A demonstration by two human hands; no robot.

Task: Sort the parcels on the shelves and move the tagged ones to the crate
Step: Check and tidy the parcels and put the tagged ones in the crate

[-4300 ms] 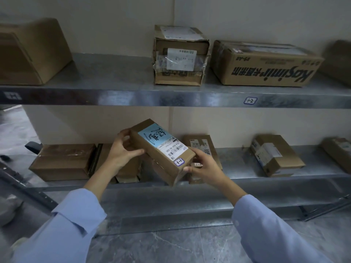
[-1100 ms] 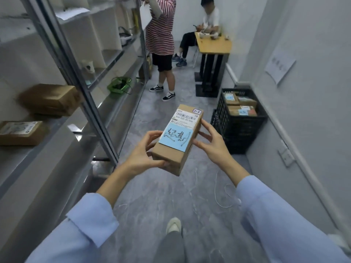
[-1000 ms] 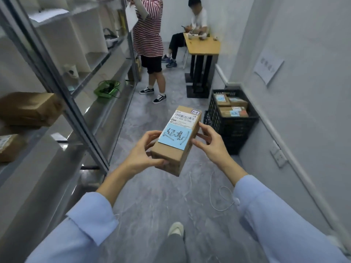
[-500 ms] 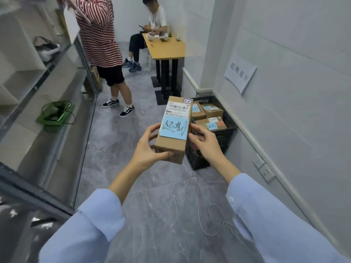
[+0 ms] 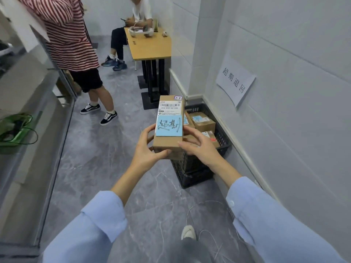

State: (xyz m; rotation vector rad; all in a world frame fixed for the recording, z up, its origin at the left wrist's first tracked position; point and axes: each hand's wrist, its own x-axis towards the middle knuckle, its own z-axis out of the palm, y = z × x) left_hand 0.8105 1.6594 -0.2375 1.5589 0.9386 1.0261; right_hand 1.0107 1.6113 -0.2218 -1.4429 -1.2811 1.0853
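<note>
The person holds a tagged parcel [image 5: 167, 143] in the air at about chest height, its blue tag [image 5: 169, 128] facing up. The left hand [image 5: 147, 149] is curled round its near left side and the right hand [image 5: 199, 149] is clamped on its near right corner. The black crate [image 5: 191, 168] stands on the floor against the wall at about one o'clock from the hands, just beyond and below the parcel, and other tagged parcels [image 5: 203, 121] already lie inside. Both grips sit at the near end, so the far end is unsupported, and the parcel could tip forward if either hand loosens early. If dropped from this height it could land on the crate rim or bounce off the boxes inside. A loose cable [image 5: 191, 211] loops on the floor at six o'clock beside the person's foot and could catch a step. A person in a striped shirt [image 5: 70, 35] stands at ten o'clock, well apart from the path.
</note>
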